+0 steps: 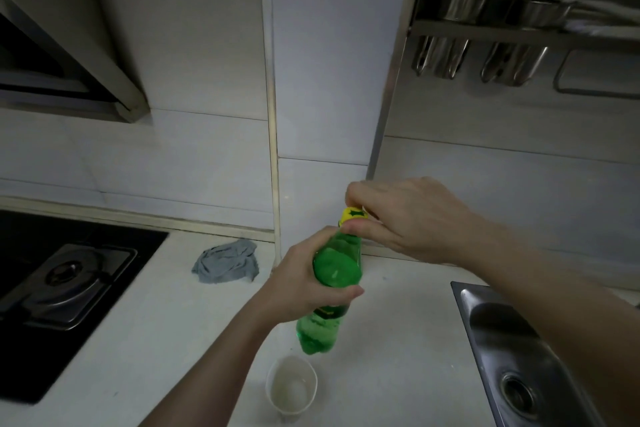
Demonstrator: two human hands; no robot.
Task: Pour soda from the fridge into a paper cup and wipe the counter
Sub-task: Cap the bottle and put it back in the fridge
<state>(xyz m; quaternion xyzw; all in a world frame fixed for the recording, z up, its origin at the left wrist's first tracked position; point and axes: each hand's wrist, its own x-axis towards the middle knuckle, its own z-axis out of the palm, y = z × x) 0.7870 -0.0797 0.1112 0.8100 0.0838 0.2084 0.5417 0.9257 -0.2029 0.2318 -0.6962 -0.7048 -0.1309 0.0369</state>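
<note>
A person holds a green soda bottle (335, 270) up over the white counter (166, 340). The left hand (304, 282) grips the bottle around its middle, with the fingers curled round the far side and the thumb across the front. The right hand (403, 218) is on top of the bottle. Its thumb and fingers pinch the yellow cap (353, 215), which sits on the bottle's neck. The bottle stands almost straight up, leaning a little, and its bottom hangs just above a white paper cup (291, 388). The cup stands upright on the counter, near the front edge, and there is something pale at the bottom of it, but it is too blurry to tell what. A gray cloth (227, 262) lies crumpled on the counter near the back wall, well apart from the cup and to the left of the bottle. A black stove (62, 288) with a metal burner is on the left side. A shiny metal sink (519, 357) is on the right side, partly behind the right arm. White tiles cover the wall, and a metal rack (502, 35) with shiny pots hangs high on the right.
</note>
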